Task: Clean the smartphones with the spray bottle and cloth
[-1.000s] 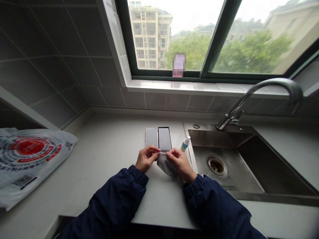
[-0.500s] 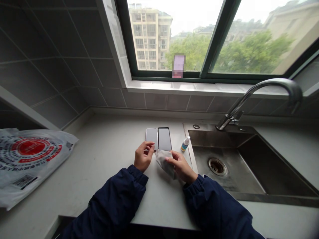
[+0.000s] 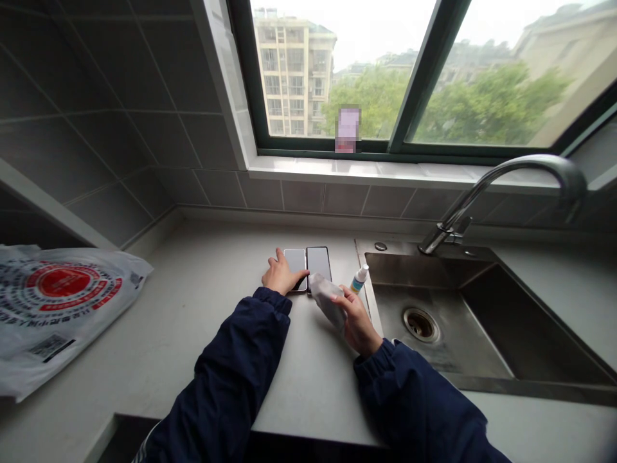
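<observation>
right grip [image 3: 359,323] pinching cloth [image 3: 326,298], left grip [image 3: 280,276] spread over silver-edged phone [image 3: 295,258]

White countertop [image 3: 202,276]: phones [image 3: 318,261], bottle [image 3: 358,280], bag [image 3: 62,283]

Two phones lie side by side on the tabletop [image 3: 202,321], the left phone [image 3: 295,259] and the right phone [image 3: 318,260]. The left hand [image 3: 281,273] is at the left phone. The cloth [image 3: 326,299] is in the right hand [image 3: 357,321], at the near end of the right phone. A bottle [image 3: 359,278] stands to the right, just beside the sink [image 3: 482,321]. The tap [image 3: 482,190] is behind the sink. Far to the left lies a bag [image 3: 62,302]. The window [image 3: 400,122] is at the back, above the tabletop.
</observation>
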### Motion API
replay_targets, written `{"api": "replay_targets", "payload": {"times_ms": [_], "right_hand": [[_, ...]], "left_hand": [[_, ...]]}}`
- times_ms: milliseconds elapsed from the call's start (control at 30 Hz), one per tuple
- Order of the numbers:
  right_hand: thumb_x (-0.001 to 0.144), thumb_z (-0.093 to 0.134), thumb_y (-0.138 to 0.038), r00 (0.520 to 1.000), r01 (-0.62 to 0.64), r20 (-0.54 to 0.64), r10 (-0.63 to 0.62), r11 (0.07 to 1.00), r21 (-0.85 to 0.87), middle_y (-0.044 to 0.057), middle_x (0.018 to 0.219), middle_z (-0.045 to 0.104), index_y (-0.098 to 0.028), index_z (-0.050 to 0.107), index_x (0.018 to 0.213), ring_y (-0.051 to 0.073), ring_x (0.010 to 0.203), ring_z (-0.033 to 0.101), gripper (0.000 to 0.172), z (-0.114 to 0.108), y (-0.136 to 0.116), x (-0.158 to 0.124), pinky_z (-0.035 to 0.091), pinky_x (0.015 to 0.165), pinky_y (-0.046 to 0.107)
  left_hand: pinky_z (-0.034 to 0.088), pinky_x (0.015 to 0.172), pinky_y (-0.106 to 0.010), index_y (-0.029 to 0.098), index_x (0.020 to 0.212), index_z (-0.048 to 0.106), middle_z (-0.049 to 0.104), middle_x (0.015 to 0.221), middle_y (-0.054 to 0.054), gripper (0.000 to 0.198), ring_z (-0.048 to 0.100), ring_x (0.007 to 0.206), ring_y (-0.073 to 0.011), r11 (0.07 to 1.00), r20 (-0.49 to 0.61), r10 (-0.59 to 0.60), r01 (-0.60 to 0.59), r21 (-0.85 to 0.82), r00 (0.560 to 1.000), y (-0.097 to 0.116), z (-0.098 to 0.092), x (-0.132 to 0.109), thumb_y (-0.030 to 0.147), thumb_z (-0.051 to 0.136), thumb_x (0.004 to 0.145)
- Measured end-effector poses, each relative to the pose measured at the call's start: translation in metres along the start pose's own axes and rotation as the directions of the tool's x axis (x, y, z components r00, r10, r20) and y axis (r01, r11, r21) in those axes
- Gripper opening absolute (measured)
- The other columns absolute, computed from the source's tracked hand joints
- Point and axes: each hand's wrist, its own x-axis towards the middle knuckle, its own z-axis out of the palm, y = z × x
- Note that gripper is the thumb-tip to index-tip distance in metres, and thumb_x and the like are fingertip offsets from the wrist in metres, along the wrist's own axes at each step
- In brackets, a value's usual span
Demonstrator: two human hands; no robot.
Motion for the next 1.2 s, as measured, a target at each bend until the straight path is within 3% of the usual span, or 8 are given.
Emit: {"api": "replay_targets", "payload": {"times_ms": [200,500,700,800,900,1100,1200], "right_hand": [[0.076,0.075,-0.036,1.000,-0.018,-0.004,0.018,0.999,0.027,0.003,0.086,0.067,-0.020,0.057,0.089,0.018,0.073,0.062,0.027,-0.002,0.002,0.001,0.050,0.064,0.030],[0.077,0.075,-0.035,1.000,-0.023,-0.001,0.023,0.999,0.037,0.002,0.084,0.066,-0.023,0.057,0.085,0.017,0.069,0.061,0.023,-0.005,0.005,0.004,0.050,0.062,0.030],[0.076,0.077,-0.037,1.000,-0.026,-0.006,0.027,0.999,0.047,0.003,0.086,0.068,-0.021,0.058,0.088,0.019,0.074,0.063,0.028,-0.004,0.003,0.002,0.051,0.065,0.031],[0.075,0.078,-0.036,0.999,-0.017,-0.026,0.019,0.998,0.056,0.003,0.086,0.068,-0.020,0.060,0.089,0.018,0.071,0.063,0.028,-0.004,0.003,0.002,0.050,0.062,0.029],[0.076,0.078,-0.034,0.999,0.006,-0.054,-0.002,0.997,0.078,0.003,0.087,0.069,-0.021,0.062,0.092,0.016,0.071,0.063,0.027,-0.003,0.002,0.003,0.050,0.061,0.027],[0.077,0.078,-0.031,0.995,0.049,-0.095,-0.037,0.991,0.127,-0.001,0.084,0.071,-0.022,0.061,0.090,0.014,0.072,0.065,0.023,0.000,0.001,0.003,0.053,0.064,0.025],[0.076,0.079,-0.029,0.994,0.058,-0.104,-0.044,0.988,0.142,-0.001,0.084,0.072,-0.022,0.061,0.091,0.014,0.072,0.067,0.024,0.002,0.002,0.003,0.054,0.064,0.024]], "left_hand": [[0.046,0.090,-0.040,0.015,0.140,0.035,0.060,0.124,-0.024,0.107,0.060,0.117,-0.0391,0.993,0.009,0.025,-0.024,-0.113,1.000,-0.014,0.002,0.009,0.071,0.075,0.059],[0.041,0.103,-0.039,0.012,0.131,0.045,0.054,0.132,-0.024,0.095,0.054,0.124,-0.0352,0.956,-0.049,0.053,-0.065,-0.285,0.997,-0.026,0.007,0.007,0.060,0.082,0.058],[0.044,0.099,-0.041,0.017,0.114,0.058,0.066,0.118,-0.017,0.074,0.060,0.116,-0.0337,0.838,-0.011,0.052,-0.049,-0.544,0.999,-0.040,0.001,0.014,0.047,0.088,0.053],[0.051,0.084,-0.039,0.015,0.093,0.066,0.072,0.094,-0.012,0.053,0.068,0.094,-0.0303,0.759,0.095,0.100,-0.014,-0.651,0.990,-0.049,-0.003,0.016,0.047,0.086,0.057],[0.055,0.071,-0.036,0.014,0.091,0.065,0.071,0.083,-0.009,0.049,0.069,0.078,-0.0256,0.644,0.178,0.148,0.042,-0.764,0.973,-0.057,-0.006,0.010,0.050,0.082,0.062],[0.058,0.064,-0.034,0.017,0.121,0.051,0.073,0.103,-0.013,0.047,0.072,0.077,-0.0228,0.351,0.273,0.205,0.190,-0.917,0.940,-0.056,-0.009,-0.023,0.044,0.064,0.084],[0.058,0.063,-0.032,0.016,0.133,0.048,0.071,0.115,-0.016,0.051,0.073,0.080,-0.0235,-0.026,0.343,0.298,0.367,-0.930,0.891,-0.046,-0.005,-0.037,0.030,0.063,0.086]]}}
